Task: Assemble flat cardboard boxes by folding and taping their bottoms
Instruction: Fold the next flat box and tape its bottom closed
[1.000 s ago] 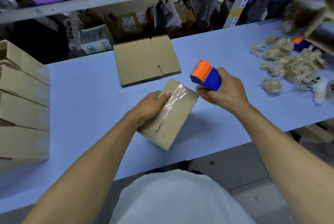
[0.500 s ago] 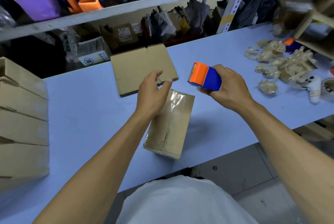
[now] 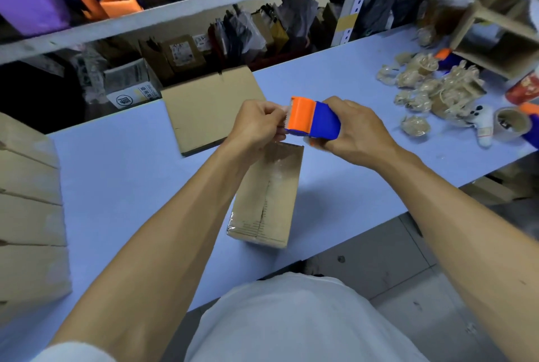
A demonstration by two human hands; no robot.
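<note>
Holding both hands up at frame centre, we work at the tape dispenser, orange at its front, blue at its body. Our right hand is wrapped around the blue body, fingers curled closed on it. Our left hand sits just left of the orange front, fingertips pinched together at the dispenser's mouth; a bit of clear tape seems to be between them, but it is too small and blurred to be sure.

Below the hands, lower centre, the small box stands on the pale blue table, flaps closed and facing up, a strip of clear tape running along the seam and over the near edge. Neither hand touches the box; our left hand overlaps its far end in the picture.

Behind it, upper centre, a stack of flat cardboard lies at the table's back edge. At the left edge of the frame a pile of brown boxes is stacked up. Upper right, crumpled wads of used tape lie scattered on the table, with an empty tape core and a small white toy-like thing near them. Cluttered shelving runs across the top. Our white shirt fills the bottom centre.
</note>
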